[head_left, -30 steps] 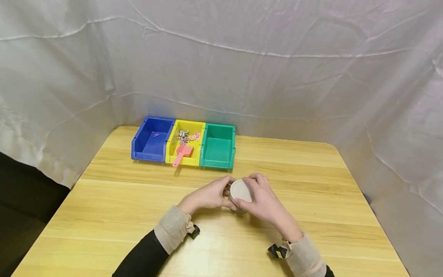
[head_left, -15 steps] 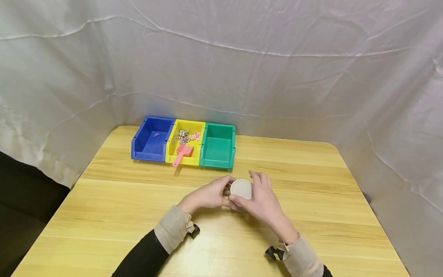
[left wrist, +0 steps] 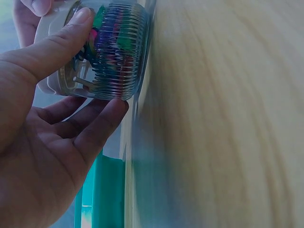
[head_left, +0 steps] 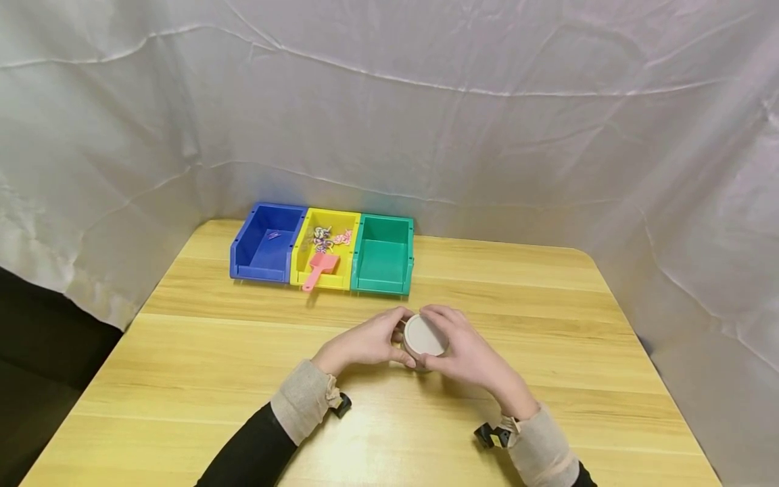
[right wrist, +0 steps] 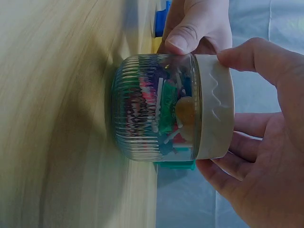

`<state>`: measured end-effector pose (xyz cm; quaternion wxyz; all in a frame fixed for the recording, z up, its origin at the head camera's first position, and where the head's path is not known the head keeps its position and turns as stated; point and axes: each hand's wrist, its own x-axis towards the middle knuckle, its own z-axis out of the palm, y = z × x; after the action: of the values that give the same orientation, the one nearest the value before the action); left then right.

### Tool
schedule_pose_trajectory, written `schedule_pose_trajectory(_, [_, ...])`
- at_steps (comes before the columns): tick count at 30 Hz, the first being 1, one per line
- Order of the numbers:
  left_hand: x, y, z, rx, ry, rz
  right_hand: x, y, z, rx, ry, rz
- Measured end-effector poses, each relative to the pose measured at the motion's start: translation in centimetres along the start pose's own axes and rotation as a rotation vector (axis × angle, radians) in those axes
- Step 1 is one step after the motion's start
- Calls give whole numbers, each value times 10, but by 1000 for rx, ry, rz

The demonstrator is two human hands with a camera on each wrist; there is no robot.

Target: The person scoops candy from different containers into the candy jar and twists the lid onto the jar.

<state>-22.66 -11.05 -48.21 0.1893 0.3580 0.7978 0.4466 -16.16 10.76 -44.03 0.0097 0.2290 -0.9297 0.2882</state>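
Observation:
A clear ribbed jar point(right wrist: 142, 111) stands upright on the wooden table, filled with small colourful pieces, some with white sticks. Its round beige lid point(head_left: 424, 335) sits on top. My left hand point(head_left: 365, 343) grips the jar's glass side, with the thumb point(left wrist: 61, 45) on one face and the fingers round the other. From the right, my right hand point(head_left: 465, 353) holds the lid by its rim, thumb and fingers on opposite sides. In the right wrist view, the lid point(right wrist: 216, 107) lies flush against the glass.
Behind the jar, a blue bin point(head_left: 268, 251), a yellow bin point(head_left: 304, 260) and a green bin point(head_left: 383, 260) stand side by side. A pink scoop point(head_left: 320, 268) leans over the yellow bin's front, near small striped pieces point(head_left: 322, 238). A grey curtain point(head_left: 462, 149) hangs behind the table.
My right hand's fingers came away from the lid's far side, then closed round its rim again with the hand turned further left. My left hand and the jar have stayed in place.

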Motion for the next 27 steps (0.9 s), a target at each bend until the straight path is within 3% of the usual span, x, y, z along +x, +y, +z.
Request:
schedule_pose_trajectory(7, [0,1,0,-7,-6,-10,0,-4,7,-58,60,55])
schedule_pose_trajectory(14, [1,1,1,-22,-2,-2,0,-11,14,-30,149,214])
schedule_pose_trajectory(17, [1,1,2,-33,-2,-7,1,-12,16,-39,162,243])
schedule_pose_trajectory(23, [0,2,1,-17,0,-15,1,-10,14,-20,146,226])
schedule_pose_trajectory(27, [0,1,0,-6,-1,-14,1,-5,8,36,110,127])
